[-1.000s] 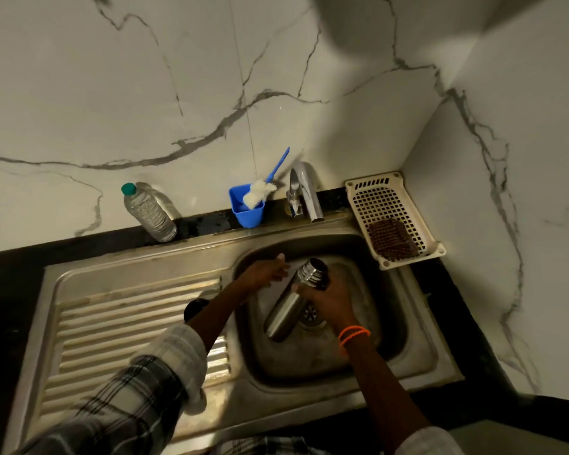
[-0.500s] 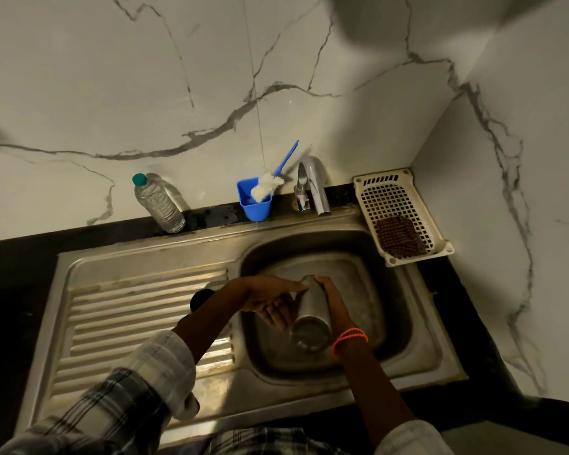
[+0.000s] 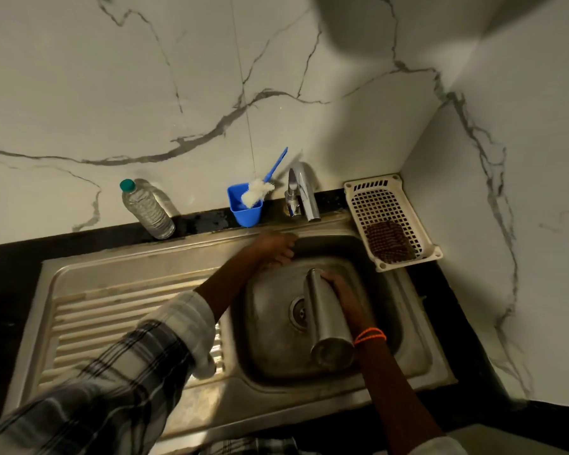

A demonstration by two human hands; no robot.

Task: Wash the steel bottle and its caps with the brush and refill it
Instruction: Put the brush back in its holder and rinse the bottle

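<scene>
Early stage, by my read. The right hand (image 3: pixel 340 298) gripped the steel bottle (image 3: pixel 326 315) around its body, fingers wrapped on the far side, and held it tilted over the sink (image 3: pixel 408 339) basin with its base toward the camera and its mouth end pointing down toward the back of the basin, roughly above the drain (image 3: pixel 299 312). Whether water was pouring out could not be told. The left hand (image 3: pixel 276 247) was at the back rim of the basin, just below the blue cup (image 3: pixel 245 211), fingers loosely curled with nothing visibly held; whether it touched the rim was unclear. The brush (image 3: pixel 260 190) sat untouched in the blue cup beside the tap (image 3: pixel 304 192), which showed no visible stream. No caps were visible anywhere, so their state is unknown. A plastic water bottle (image 3: pixel 147 210) stood on the counter, well apart. Judged remaining: picking up the brush, scrubbing the bottle and caps, rinsing, refilling.
</scene>
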